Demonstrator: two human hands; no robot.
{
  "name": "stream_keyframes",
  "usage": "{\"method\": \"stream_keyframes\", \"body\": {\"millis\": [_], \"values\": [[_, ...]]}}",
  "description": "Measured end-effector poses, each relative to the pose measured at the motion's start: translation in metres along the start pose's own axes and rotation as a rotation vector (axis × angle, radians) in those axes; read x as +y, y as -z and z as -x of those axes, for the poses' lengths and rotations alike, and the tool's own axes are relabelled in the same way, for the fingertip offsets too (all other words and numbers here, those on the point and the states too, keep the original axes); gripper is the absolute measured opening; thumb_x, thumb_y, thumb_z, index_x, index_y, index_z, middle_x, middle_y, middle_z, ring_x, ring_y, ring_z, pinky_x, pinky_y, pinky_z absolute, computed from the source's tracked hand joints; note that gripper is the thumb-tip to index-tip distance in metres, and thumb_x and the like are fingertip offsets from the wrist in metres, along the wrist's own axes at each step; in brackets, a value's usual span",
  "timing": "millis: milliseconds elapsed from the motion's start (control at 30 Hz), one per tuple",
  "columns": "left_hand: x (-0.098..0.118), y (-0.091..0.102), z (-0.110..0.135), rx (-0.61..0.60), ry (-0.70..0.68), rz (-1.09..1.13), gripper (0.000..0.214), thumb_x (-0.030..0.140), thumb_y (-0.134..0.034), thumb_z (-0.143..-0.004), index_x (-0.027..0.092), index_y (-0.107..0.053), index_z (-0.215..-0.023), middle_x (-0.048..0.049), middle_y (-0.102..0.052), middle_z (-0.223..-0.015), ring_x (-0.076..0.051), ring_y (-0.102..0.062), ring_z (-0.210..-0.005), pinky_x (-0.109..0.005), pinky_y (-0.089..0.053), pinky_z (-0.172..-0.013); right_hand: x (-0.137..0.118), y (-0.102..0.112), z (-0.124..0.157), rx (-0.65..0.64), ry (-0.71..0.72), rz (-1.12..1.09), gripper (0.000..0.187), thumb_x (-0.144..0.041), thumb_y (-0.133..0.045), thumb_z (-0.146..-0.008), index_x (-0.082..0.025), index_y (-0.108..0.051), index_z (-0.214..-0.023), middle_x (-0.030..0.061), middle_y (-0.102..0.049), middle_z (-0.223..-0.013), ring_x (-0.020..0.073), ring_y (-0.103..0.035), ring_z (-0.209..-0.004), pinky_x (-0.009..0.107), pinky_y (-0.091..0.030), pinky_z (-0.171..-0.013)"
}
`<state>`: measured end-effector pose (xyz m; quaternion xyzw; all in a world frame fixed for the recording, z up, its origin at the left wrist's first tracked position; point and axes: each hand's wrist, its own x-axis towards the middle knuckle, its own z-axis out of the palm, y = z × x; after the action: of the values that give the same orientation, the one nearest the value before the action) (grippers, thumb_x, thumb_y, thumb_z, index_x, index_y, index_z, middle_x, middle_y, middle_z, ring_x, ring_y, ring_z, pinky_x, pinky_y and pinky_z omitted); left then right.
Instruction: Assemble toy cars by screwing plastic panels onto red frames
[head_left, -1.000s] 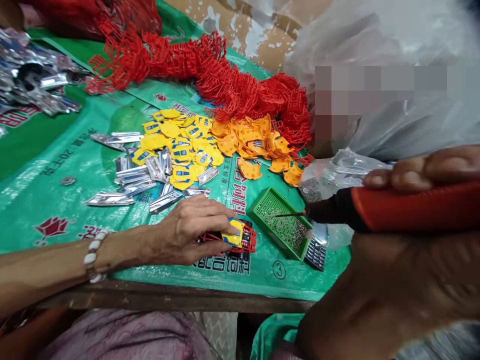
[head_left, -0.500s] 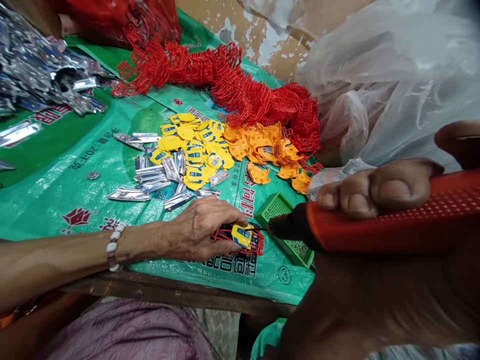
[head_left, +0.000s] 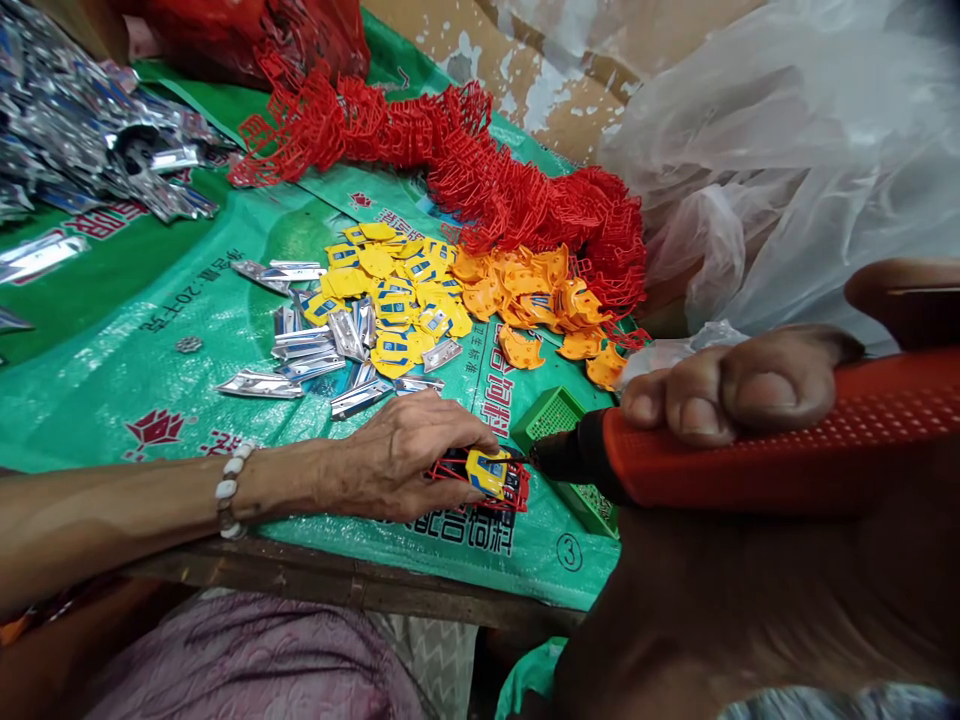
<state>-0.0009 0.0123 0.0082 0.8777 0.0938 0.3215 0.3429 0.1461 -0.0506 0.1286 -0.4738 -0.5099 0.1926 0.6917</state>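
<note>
First, at left: left hand (head_left: 409, 455) palm-down, thumb and fingers pinching the red-and-yellow toy car (head_left: 487, 478). Car sits at its fingertips on the green sheet (head_left: 255, 420), long axis roughly left-right, right end clear of the grip. Thin driver bit (head_left: 511, 459) points left over the car; contact can't be told. Green tray (head_left: 536, 410) just beyond. Far right, right hand (head_left: 750, 575) wrapped round the red driver (head_left: 720, 455). Left hand nearer the car.

The table (head_left: 360, 588) is covered by a green sheet (head_left: 97, 370), strewn with red frames (head_left: 540, 210), yellow pieces (head_left: 394, 350), orange pieces (head_left: 487, 297), silver strips (head_left: 307, 366) and a basket (head_left: 553, 412).
</note>
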Motion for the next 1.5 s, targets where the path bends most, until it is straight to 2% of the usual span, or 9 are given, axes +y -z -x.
{"method": "stream_keyframes", "body": {"millis": [533,767,867,933,1067,1133,1233,1300,1500], "values": [[-0.001,0.000,0.001,-0.021,0.032,0.012,0.032,0.039,-0.059,-0.099,0.012,-0.062,-0.117,-0.0121,-0.074,-0.112,-0.024,-0.069,-0.103,-0.038,-0.048,-0.094,-0.002,-0.003,-0.008,-0.085,-0.053,-0.103,0.026,-0.049,-0.053,-0.095,-0.031,-0.067,-0.082,-0.0055,-0.037,-0.054,0.0131,-0.035,-0.041,0.030,-0.036,-0.043],[-0.001,0.000,0.001,-0.012,0.023,0.004,0.039,0.046,-0.054,-0.100,0.012,-0.060,-0.119,-0.0126,-0.073,-0.109,-0.024,-0.069,-0.098,-0.036,-0.050,-0.087,0.008,0.006,-0.026,0.215,0.106,-0.060,0.006,-0.028,-0.065,-0.084,-0.022,-0.065,-0.085,-0.0062,-0.045,-0.060,0.0086,-0.043,-0.050,0.025,-0.040,-0.048],[-0.003,0.001,0.003,-0.009,0.002,-0.020,0.041,0.047,-0.053,-0.101,0.013,-0.056,-0.125,-0.0129,-0.072,-0.114,-0.024,-0.068,-0.101,-0.038,-0.051,-0.089,0.018,0.019,-0.040,0.339,0.173,0.166,0.015,-0.031,-0.071,-0.080,-0.023,-0.058,-0.083,-0.0046,-0.051,-0.065,0.0115,-0.049,-0.053,0.029,-0.046,-0.053],[-0.004,0.002,0.005,-0.013,-0.010,-0.026,0.043,0.046,-0.053,-0.101,0.014,-0.053,-0.129,-0.0137,-0.070,-0.117,-0.024,-0.068,-0.105,-0.039,-0.051,-0.092,0.023,0.032,-0.042,0.285,0.133,0.329,0.027,-0.031,-0.075,-0.077,-0.021,-0.059,-0.096,0.0013,-0.062,-0.083,0.0159,-0.062,-0.069,0.036,-0.055,-0.071],[-0.006,0.007,0.010,-0.048,0.001,0.003,0.049,0.042,-0.056,-0.101,0.018,-0.042,-0.142,-0.0132,-0.066,-0.128,-0.024,-0.065,-0.113,-0.040,-0.050,-0.099,0.027,0.053,-0.008,0.200,0.084,0.672,0.087,-0.036,-0.076,-0.078,-0.022,-0.032,-0.151,0.0150,-0.057,-0.133,0.0268,-0.061,-0.114,0.050,-0.049,-0.099],[-0.007,0.010,0.010,-0.092,0.034,0.032,0.059,0.039,-0.059,-0.099,0.022,-0.033,-0.149,-0.0119,-0.065,-0.131,-0.024,-0.064,-0.114,-0.040,-0.050,-0.100,0.032,0.054,0.023,0.213,0.130,0.820,0.077,-0.036,-0.073,-0.083,-0.025,-0.037,-0.150,0.0151,-0.054,-0.139,0.0286,-0.058,-0.118,0.052,-0.049,-0.098],[-0.005,0.016,0.009,-0.157,0.075,0.072,0.071,0.037,-0.064,-0.096,0.026,-0.025,-0.154,-0.0111,-0.062,-0.135,-0.024,-0.062,-0.116,-0.039,-0.051,-0.099,0.044,0.046,0.068,-0.178,0.064,0.858,0.038,-0.033,-0.064,-0.091,-0.026,-0.059,-0.128,0.0092,-0.068,-0.121,0.0246,-0.064,-0.111,0.044,-0.055,-0.093],[-0.004,0.020,0.007,-0.162,0.061,0.061,0.073,0.038,-0.065,-0.096,0.027,-0.025,-0.155,-0.0123,-0.059,-0.138,-0.025,-0.061,-0.119,-0.039,-0.049,-0.102,0.053,0.039,0.088,-0.287,0.012,0.825,0.028,-0.032,-0.057,-0.096,-0.022,-0.062,-0.121,0.0093,-0.072,-0.115,0.0231,-0.068,-0.107,0.041,-0.057,-0.091],[-0.017,0.033,0.001,-0.042,0.018,-0.153,0.072,0.055,-0.065,-0.092,0.018,-0.039,-0.147,-0.0167,-0.059,-0.136,-0.031,-0.054,-0.128,-0.050,-0.045,-0.109,0.066,0.036,0.104,-0.223,-0.232,0.746,0.024,-0.040,-0.060,-0.093,-0.021,-0.065,-0.107,0.0070,-0.073,-0.096,0.0193,-0.071,-0.083,0.032,-0.061,-0.074]]}}
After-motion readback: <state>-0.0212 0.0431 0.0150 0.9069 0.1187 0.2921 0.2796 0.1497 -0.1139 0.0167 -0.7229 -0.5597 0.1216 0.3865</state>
